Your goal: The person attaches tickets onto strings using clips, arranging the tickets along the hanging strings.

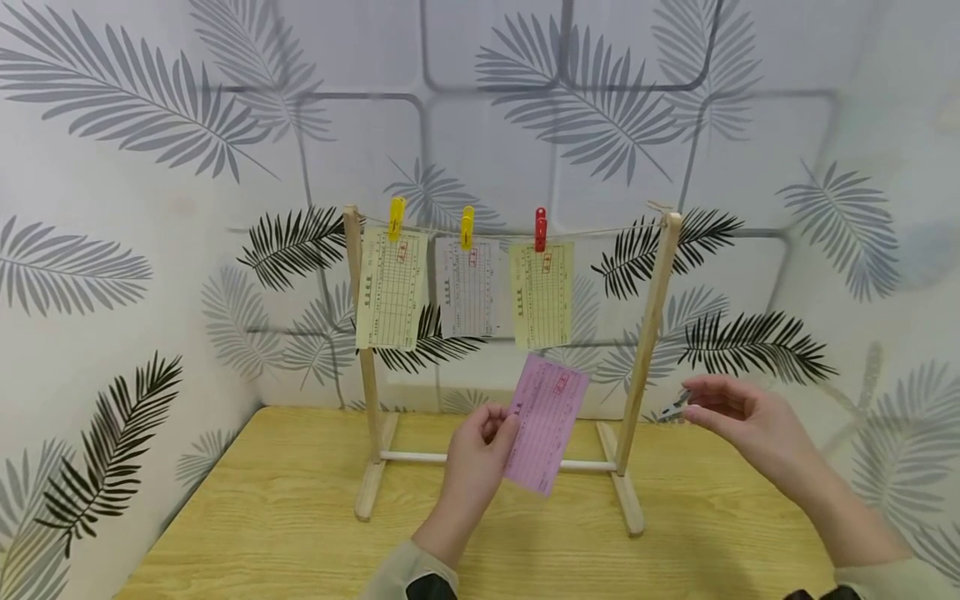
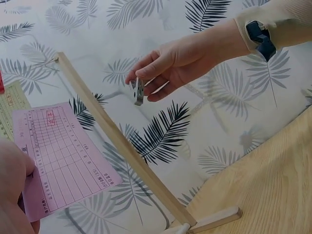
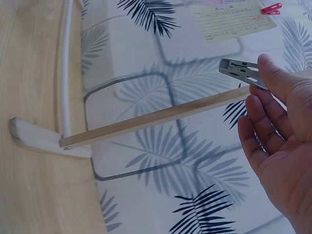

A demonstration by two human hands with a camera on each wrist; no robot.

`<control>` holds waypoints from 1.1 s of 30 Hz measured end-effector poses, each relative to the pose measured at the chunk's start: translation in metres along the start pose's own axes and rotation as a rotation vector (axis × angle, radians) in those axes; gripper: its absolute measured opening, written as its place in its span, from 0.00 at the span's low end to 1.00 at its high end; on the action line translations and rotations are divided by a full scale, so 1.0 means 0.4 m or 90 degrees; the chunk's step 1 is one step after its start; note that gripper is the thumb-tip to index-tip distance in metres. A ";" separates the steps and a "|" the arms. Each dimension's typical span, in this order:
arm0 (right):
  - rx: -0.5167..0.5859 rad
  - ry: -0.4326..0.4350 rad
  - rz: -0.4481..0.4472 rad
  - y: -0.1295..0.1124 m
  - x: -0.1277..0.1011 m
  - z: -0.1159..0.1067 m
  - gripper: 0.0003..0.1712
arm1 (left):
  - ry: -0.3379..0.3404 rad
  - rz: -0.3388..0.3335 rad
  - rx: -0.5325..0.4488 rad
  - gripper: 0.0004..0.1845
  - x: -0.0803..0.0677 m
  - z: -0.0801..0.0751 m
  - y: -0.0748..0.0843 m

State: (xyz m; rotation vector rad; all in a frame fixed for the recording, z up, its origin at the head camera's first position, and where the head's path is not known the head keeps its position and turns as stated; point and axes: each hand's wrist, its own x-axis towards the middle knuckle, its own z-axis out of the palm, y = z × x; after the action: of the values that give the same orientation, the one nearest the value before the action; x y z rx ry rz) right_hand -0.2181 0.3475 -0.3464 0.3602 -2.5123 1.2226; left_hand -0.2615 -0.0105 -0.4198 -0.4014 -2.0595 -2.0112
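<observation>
Left hand (image 1: 476, 458), lower centre of the head view: fingers and thumb pinch the lower left edge of a pink slip (image 1: 546, 422), held up tilted in front of the rack's bottom rail. Right hand (image 1: 738, 421), right of centre: thumb and fingertips grasp a grey clip (image 1: 675, 408) by one end, just beside the rack's right post and at about the height of the slip.

Judgement of the step: slip and clip are both in hand but not yet brought to the string (image 1: 600, 232). Three slips already hang from it, upper centre, under a yellow peg (image 1: 396, 218), a second yellow peg (image 1: 467, 227) and a red peg (image 1: 540, 229); the bare stretch of string lies between the red peg and the right post. The next move calls for raising the slip's top edge to that stretch and squeezing the clip open over paper and string together.

Views compared: the head view alone shows the whole wooden rack (image 1: 654, 317) standing on the table (image 1: 247, 517) and all three hung slips. The left wrist view shows the clip (image 2: 139, 91) hanging downward from the right hand's fingers (image 2: 146, 73), which the head view blurs. The right wrist view shows the clip's slotted metal body (image 3: 241, 72) and the other fingers lying relaxed, palm open below.
</observation>
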 end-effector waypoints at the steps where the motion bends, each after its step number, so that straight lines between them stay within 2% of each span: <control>1: -0.005 0.001 -0.005 -0.008 0.006 -0.006 0.23 | 0.002 0.001 -0.001 0.06 0.002 0.004 0.003; 8: -0.020 0.030 -0.039 -0.064 0.049 -0.039 0.23 | 0.007 0.009 -0.028 0.05 0.019 0.025 0.027; 25: -0.015 0.066 -0.038 -0.187 0.134 -0.081 0.23 | 0.024 0.039 -0.101 0.05 0.062 0.080 0.089; 33: -0.023 0.077 -0.091 -0.248 0.189 -0.102 0.19 | 0.027 0.053 -0.130 0.04 0.077 0.104 0.109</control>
State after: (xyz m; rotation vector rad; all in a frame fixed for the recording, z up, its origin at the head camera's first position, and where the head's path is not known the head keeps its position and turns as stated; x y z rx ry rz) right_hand -0.2445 0.3139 -0.2225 0.4345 -2.3590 1.1098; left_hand -0.2737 0.0327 -0.3693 -0.4697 -1.7882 -2.1665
